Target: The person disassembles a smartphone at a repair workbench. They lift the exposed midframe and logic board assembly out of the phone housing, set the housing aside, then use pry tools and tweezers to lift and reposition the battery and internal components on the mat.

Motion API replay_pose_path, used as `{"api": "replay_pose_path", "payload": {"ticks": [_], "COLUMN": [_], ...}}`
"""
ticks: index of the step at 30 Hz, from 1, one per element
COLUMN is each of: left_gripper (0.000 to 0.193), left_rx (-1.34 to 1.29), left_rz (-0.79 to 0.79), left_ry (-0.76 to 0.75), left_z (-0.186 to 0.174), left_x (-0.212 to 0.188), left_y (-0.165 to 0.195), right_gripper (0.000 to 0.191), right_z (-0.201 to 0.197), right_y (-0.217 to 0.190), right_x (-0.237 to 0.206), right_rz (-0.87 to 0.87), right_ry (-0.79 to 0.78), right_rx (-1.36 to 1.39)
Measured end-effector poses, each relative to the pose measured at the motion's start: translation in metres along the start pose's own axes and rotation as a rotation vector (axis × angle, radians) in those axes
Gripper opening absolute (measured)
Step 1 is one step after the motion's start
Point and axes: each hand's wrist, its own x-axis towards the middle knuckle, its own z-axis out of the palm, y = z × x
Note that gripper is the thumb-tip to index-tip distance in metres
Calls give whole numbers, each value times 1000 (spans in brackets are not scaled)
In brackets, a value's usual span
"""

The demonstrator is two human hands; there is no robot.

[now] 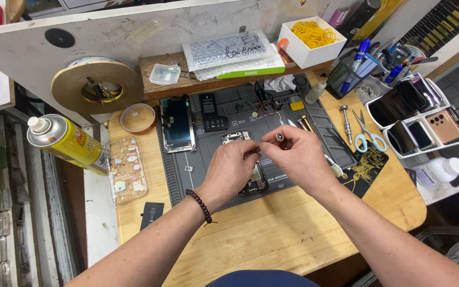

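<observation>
The right hand (298,159) pinches a slim screwdriver (280,137) by its top, fingers closed round the handle, while the left hand (233,169) meets it fingertip to fingertip, closed on something too small to tell. Directly under both hands an opened phone (255,182) lies on the grey repair mat (229,114); a detached screen (177,123) rests beyond the left hand, scissors (368,136) lie out past the right.

Spray can (65,142) — scissors (368,135) — tape roll (98,85)

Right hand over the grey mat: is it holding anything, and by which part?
The right hand pinches a small screwdriver near its top end. The left hand rests on the opened phone; its grip is hidden.
</observation>
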Motion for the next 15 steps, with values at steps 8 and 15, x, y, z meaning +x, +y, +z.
{"api": "replay_pose_path", "payload": {"ticks": [8, 15], "left_gripper": [20, 23], "left_rx": [-76, 12], "left_rz": [-219, -633], "left_ry": [-178, -291], "left_z": [4, -8], "left_x": [-3, -1], "left_y": [-12, -54], "right_gripper": [20, 32], "right_z": [-20, -60], "right_y": [31, 63], "right_x": [11, 16], "right_rz": [298, 278], "right_ry": [69, -8], "right_rx": [437, -709]}}
